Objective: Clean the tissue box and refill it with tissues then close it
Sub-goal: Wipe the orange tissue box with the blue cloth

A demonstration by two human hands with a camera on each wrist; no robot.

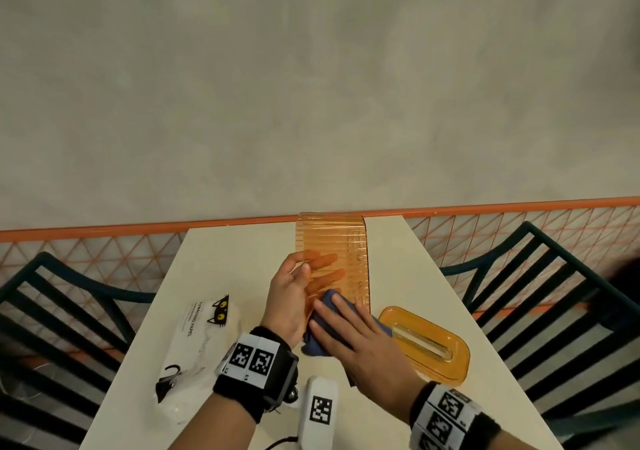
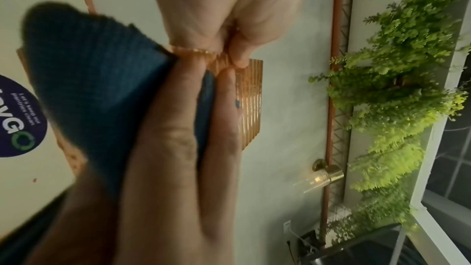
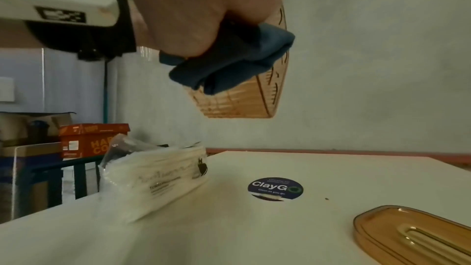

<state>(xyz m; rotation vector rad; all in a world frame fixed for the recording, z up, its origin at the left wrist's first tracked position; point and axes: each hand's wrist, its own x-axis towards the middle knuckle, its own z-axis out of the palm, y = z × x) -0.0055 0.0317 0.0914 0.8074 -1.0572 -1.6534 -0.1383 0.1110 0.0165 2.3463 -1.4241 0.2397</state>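
I held one amber ribbed tissue box (image 1: 332, 255) up off the table (image 1: 242, 252) with my left hand (image 1: 294, 293), thumb outside the wall and fingers showing through it from inside. My right hand (image 1: 356, 342) lay with straight fingers pressing one blue cloth (image 1: 329, 306) against the box's near end. One amber slotted lid (image 1: 427, 344) lay just right of it, one tissue pack (image 1: 197, 342) to the left.
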